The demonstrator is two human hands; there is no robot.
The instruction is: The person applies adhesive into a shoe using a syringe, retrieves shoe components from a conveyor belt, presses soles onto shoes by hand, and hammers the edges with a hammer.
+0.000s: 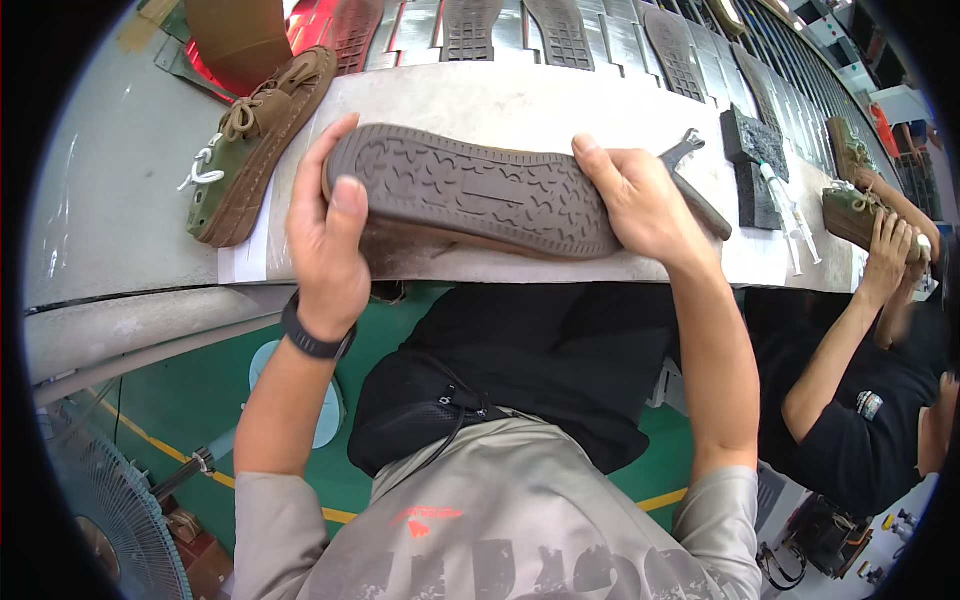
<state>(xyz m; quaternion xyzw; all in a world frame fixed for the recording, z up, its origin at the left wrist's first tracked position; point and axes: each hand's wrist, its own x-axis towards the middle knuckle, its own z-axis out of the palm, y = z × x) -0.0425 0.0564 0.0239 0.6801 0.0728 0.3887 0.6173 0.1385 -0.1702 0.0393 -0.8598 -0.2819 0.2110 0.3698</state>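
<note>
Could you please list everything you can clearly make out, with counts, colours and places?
Bench: one, pale grey, top
Held shoe: one, brown, centre
Left shoe: one, green and brown, bench left
Conveyor: one, silver, behind bench
Loose soles: at least five, brownish, on conveyor
Tool: one, grey, bench right
Block: one, black, farther right
Syringes: two, whitish, by block
Coworker: one, black shirt, far right
Far shoes: two, green and brown, by coworker
Fan: one, blue, lower left
Floor: one, green, below
Wristband: one, black, left wrist
Left grip: one, bare, held shoe's left end
Right grip: one, bare, its right end
</note>
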